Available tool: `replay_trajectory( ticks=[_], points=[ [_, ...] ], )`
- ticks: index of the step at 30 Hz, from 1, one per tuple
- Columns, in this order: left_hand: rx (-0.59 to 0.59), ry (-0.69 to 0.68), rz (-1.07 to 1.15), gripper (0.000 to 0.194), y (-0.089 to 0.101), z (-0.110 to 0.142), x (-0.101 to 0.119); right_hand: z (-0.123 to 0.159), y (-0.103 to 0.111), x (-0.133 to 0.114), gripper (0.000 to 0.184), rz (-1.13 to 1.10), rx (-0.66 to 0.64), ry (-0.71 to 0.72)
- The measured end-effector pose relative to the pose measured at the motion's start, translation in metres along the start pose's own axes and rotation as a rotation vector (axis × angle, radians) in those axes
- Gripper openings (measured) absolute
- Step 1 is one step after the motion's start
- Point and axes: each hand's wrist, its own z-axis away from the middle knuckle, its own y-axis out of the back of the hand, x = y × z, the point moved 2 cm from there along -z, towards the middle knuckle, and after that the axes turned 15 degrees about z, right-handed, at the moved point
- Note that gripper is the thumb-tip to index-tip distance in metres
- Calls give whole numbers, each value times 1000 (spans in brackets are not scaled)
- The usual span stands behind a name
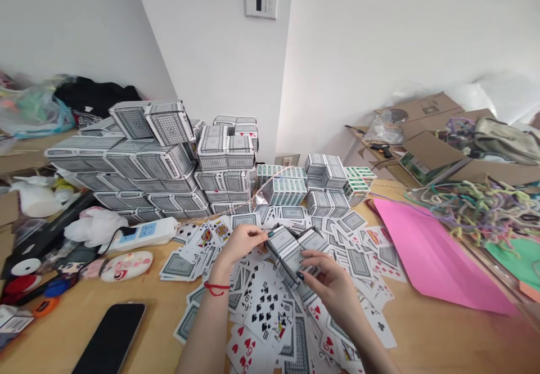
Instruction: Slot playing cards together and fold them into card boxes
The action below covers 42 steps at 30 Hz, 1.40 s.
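A box folded from grey-backed playing cards (283,244) sits tilted in the middle of a heap of loose cards. My left hand (243,243) pinches its upper left corner. At the lower right edge of that box, my right hand (329,275) grips with thumb and fingers. Another card box (313,240) is right behind, touching or nearly touching it. Face-up and face-down loose playing cards (265,309) spread under and around both hands. What lies beneath the held box is hidden.
Stacked card boxes (147,160) rise at the back left, with smaller stacks (327,171) and green-white card packs (289,188) right of them. Nearby are a power strip (145,233), a phone (112,337), pink paper (434,261) and tangled yarn (476,211).
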Motion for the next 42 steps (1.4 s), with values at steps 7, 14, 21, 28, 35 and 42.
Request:
replay_trajectory(
  ticks=[7,14,21,28,35,42],
  points=[
    [-13,8,69,30,2,-2,-6,1,-3,5,13,-29,-17,-40],
    [-19,21,61,31,5,-3,-14,6,-8,1,15,-29,-26,-66],
    [-15,26,69,25,5,-4,-14,7,-11,4,15,-8,-25,-56],
    [44,133,178,28,2,-6,-15,4,-7,-1,13,56,-10,-38],
    [57,166,313,39,-5,-5,-10,3,-3,-10,12,102,41,7],
    [-12,180,128,50,-8,-2,0,-2,0,-14,12,185,17,59]
  ],
)
